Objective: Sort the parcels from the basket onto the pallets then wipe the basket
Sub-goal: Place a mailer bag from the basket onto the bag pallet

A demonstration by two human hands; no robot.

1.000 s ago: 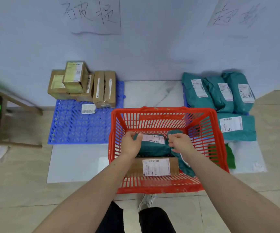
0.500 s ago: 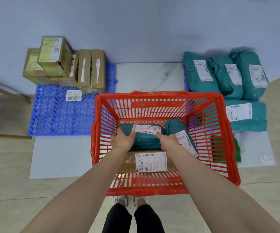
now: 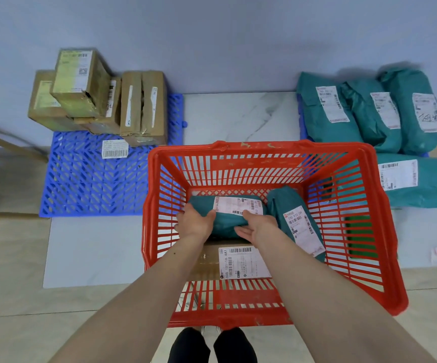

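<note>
Both hands, left point(image 3: 195, 224) and right point(image 3: 258, 227), grasp the teal poly mailer point(image 3: 227, 216) by its ends mid-basket point(image 3: 259, 150); it looks soft, light, slippery.

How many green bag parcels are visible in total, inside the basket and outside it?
6. Two lie in the red basket: the held parcel and a second parcel to its right. Four lie on the right pallet. Others may be hidden.

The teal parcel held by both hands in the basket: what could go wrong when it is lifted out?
The teal parcel is a soft bag, so it may sag or slip from the left hand and right hand. The second teal parcel leans beside it and could topple onto the brown box.
</note>
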